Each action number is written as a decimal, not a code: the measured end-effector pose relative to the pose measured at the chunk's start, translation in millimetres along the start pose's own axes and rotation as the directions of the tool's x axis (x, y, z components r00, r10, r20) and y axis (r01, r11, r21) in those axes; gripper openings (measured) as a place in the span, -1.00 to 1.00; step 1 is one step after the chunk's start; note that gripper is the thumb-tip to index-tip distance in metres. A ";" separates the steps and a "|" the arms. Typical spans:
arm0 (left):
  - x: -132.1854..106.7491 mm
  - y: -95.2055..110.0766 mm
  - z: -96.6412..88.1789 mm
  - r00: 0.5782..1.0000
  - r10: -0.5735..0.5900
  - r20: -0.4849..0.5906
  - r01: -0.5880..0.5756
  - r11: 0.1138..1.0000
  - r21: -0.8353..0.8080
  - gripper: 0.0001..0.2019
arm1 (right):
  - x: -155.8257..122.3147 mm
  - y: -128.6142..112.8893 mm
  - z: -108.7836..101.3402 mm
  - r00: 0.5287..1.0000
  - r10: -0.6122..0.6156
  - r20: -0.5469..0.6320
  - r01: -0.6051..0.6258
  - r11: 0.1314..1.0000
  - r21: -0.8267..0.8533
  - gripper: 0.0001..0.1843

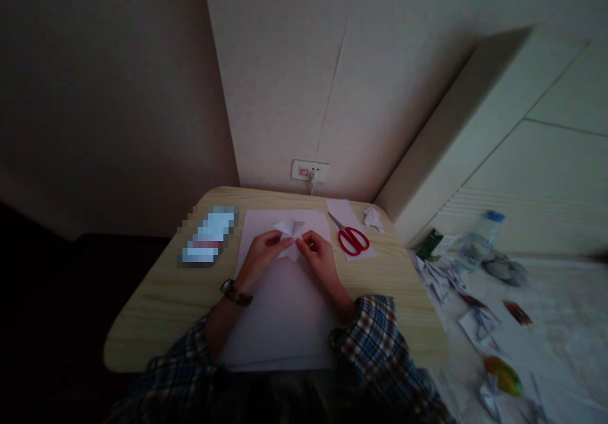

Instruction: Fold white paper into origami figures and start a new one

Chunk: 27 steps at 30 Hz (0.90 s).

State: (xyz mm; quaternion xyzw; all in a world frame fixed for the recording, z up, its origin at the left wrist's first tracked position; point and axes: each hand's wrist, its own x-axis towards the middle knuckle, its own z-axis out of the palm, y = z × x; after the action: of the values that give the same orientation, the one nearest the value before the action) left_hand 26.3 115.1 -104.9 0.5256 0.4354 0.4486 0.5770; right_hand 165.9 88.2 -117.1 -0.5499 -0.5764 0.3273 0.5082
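Between my two hands is a folded piece of white paper (291, 228), with points sticking out above and below my fingers. My left hand (265, 251) pinches its left side, and a watch sits on that wrist. From the right, my right hand (317, 254) pinches the same paper near its middle. Both hands are over a stack of white paper sheets (280, 313). Scissors with red handles (353, 240) lie to the right, on a white paper strip (342, 209). Beyond them sits a small folded paper figure (373, 218).
The small wooden table (156, 310) stands against the wall. A blurred-out phone-like device (209, 237) lies at its left. A wall socket (310, 171) holds a plug. On the white surface at right are a bottle (482, 240) and several folded papers (439, 278).
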 end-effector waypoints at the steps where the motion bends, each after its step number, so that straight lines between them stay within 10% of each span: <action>1: -0.3 0.2 0.2 1.000 0.005 -0.005 -0.005 1.000 0.003 -0.73 | -0.3 0.0 0.4 1.000 -0.014 0.007 0.014 1.000 -0.014 -0.74; 27: 0.3 -0.4 1.4 0.993 -0.004 -0.116 -0.007 0.996 -0.089 -0.79 | -0.7 6.0 4.6 0.996 0.006 0.085 -0.013 0.997 0.072 -0.77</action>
State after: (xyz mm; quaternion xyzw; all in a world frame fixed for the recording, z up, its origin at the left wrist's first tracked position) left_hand 27.8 115.1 -105.2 0.4727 0.4472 0.4978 0.5733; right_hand 163.3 89.4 -124.2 -0.5195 -0.5827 0.3733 0.5012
